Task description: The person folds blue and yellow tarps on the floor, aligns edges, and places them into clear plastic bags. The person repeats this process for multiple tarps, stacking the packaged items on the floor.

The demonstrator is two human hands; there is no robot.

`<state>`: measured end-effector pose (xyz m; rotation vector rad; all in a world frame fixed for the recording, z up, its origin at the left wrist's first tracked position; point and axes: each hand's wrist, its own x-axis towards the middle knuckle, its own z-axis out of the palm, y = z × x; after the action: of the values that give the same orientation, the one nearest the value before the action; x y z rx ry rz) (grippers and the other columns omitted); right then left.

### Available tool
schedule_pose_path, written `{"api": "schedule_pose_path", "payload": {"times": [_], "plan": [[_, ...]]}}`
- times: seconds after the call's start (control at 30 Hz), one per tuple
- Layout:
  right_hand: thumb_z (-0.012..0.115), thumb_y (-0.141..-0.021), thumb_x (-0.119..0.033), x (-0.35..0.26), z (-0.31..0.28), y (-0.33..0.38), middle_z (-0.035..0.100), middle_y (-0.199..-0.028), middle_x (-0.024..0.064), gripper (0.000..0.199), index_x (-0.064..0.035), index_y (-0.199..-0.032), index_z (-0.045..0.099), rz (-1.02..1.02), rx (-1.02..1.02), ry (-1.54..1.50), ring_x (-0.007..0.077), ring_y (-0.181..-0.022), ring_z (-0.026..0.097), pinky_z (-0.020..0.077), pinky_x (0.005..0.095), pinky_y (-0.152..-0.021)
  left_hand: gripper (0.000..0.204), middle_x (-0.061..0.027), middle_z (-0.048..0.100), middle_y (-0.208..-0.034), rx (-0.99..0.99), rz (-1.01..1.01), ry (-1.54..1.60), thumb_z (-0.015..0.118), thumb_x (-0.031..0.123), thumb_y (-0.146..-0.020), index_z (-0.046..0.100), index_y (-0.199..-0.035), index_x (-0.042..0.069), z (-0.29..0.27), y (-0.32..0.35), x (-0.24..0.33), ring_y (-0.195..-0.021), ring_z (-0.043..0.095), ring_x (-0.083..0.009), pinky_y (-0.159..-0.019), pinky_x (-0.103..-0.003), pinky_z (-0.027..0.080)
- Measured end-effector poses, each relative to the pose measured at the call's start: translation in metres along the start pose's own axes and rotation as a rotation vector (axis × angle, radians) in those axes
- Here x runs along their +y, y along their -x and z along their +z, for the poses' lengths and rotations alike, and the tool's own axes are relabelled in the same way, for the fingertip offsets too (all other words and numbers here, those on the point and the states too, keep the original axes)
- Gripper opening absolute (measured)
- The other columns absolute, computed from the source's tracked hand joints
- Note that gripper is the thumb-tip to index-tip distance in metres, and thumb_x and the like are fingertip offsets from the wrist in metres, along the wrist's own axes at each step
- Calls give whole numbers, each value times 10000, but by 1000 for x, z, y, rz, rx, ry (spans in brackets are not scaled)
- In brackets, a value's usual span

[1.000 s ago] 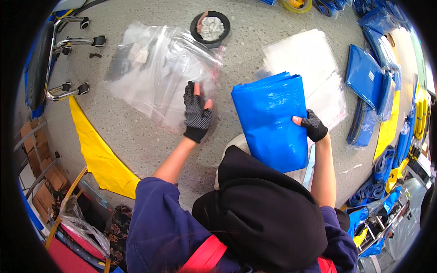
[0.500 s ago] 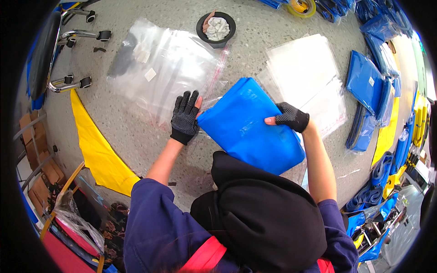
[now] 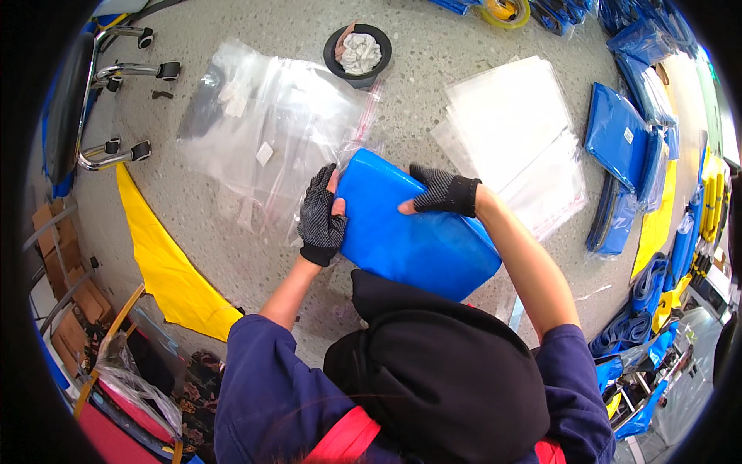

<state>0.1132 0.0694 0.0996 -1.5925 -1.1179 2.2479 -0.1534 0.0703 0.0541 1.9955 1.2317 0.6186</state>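
Observation:
A folded, glossy blue plastic sheet [image 3: 413, 240] lies in front of me, slanting down to the right, its lower edge partly behind a black head covering [image 3: 456, 371]. My left hand [image 3: 321, 219], in a black dotted glove with bare fingertips, grips its left edge, the thumb against the blue. Over its upper right edge my right hand [image 3: 442, 191], gloved alike, is closed with the thumb on top; its other fingers are partly hidden. Clear plastic bags [image 3: 286, 116] lie flat beyond my left hand. Another stack of clear bags [image 3: 518, 124] lies beyond my right hand.
A black bowl [image 3: 382, 69] with crumpled pale material stands on the speckled floor. Packed blue bundles [image 3: 616, 135] lie at right. Yellow fabric [image 3: 166, 255] spreads at left, near a wheeled chair [image 3: 81, 108]. A tape roll [image 3: 506, 11] is at the far edge.
The blue sheet has turned and shifted slightly left. My right hand has moved left along its upper edge. My left hand has gone from spread fingers beside it to holding its left edge.

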Motion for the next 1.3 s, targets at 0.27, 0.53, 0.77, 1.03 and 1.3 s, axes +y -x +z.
{"api": "schedule_pose_path", "payload": {"times": [0.27, 0.53, 0.77, 1.03, 1.3], "plan": [[679, -745, -576, -20, -4, -63, 545, -1234, 192, 908, -64, -1408, 329, -58, 6, 316, 300, -1143, 527, 404, 371, -979, 447, -234, 553, -1227, 193, -174, 53, 569, 197, -903, 488, -1293, -5, 0, 6, 21, -1129, 551, -346, -960, -390, 424], [612, -836, -303, -6, 6, -88, 583, -1158, 266, 579, -176, -1373, 435, -154, 382, 289, 344, -1086, 584, 449, 367, -927, 301, -143, 636, -1038, 385, -399, 97, 559, 215, -934, 585, -1148, 5, 8, -2, 34, -955, 605, -214, -871, -317, 461], [580, -844, -248, -13, 7, -111, 641, -1062, 190, 271, -73, -1042, 642, -305, 301, 352, 350, -986, 616, 473, 385, -850, 228, -115, 623, -895, 371, -455, 101, 579, 197, -914, 617, -1033, 6, 1, -12, 35, -829, 595, -203, -772, -322, 465], [562, -842, -165, 30, 3, -91, 612, -789, 145, 165, -4, -809, 570, -462, 417, -95, 232, -750, 593, 469, 340, -710, 112, -116, 607, -784, 499, -129, -163, 606, 99, -868, 582, -839, -6, -3, -19, 44, -722, 581, -224, -710, -321, 460], [475, -884, -146, 36, 4, -61, 554, -710, 44, 219, -20, -716, 535, -480, 552, -341, 127, -681, 511, 424, 267, -673, 158, -108, 609, -750, 355, 129, -333, 692, 88, -777, 664, -932, 77, 0, -23, 59, -689, 571, -289, -662, -384, 439]]}}
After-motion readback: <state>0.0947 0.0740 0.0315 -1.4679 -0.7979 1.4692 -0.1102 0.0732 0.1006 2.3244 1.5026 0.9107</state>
